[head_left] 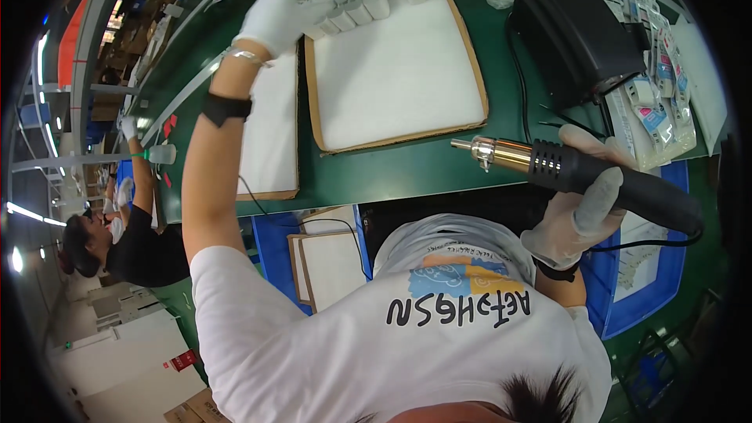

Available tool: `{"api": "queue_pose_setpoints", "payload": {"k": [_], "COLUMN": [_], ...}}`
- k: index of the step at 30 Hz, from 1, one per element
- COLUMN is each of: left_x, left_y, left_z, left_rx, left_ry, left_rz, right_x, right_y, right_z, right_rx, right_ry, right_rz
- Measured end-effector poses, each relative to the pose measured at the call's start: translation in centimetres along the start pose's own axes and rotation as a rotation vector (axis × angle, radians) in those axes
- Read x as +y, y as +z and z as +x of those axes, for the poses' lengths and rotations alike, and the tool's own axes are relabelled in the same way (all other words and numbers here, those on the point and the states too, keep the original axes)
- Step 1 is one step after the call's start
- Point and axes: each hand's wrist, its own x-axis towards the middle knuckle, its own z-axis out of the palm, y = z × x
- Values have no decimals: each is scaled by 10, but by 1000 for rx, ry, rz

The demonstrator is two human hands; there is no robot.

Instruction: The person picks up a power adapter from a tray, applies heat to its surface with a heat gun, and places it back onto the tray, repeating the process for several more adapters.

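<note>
My right hand [583, 207], in a thin pale glove, is wrapped round a hot-air gun [580, 172] with a black handle. Its metal nozzle [470, 145] points left over the green table. My left hand [283, 12], in a white glove, reaches far forward to the left end of several small white plastic blocks [364, 0]. Its fingers blend with the white blocks, so their grip is unclear. The blocks stand close together along the far side of a shallow cardboard tray [479, 102] lined with white foam.
Left of the tray lies another white-lined board [266, 141]. A black box-shaped device [572, 35] with cables stands at the right, by packaged items [658, 70]. Blue bins [642, 305] sit below the table edge [352, 188]. Another person [129, 243] works at far left.
</note>
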Motion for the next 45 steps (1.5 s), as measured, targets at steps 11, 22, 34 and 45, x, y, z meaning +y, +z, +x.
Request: {"api": "queue_pose_setpoints", "payload": {"k": [11,22,34,45], "left_x": [47,88,170,195], "left_y": [72,41,54,69], "left_z": [46,-2,-131,-148], "left_rx": [-168,-1,88,162], "left_ry": [21,82,-480,-535], "left_rz": [605,177,-1108,-1105], "right_x": [-5,-8,1,-18], "right_y": [-12,-18,-15,-17], "right_z": [-3,4,9,13], "right_rx": [99,104,-71,-467], "right_ry": [7,-19,-98,-262], "right_rz": [71,56,-134,-286]}}
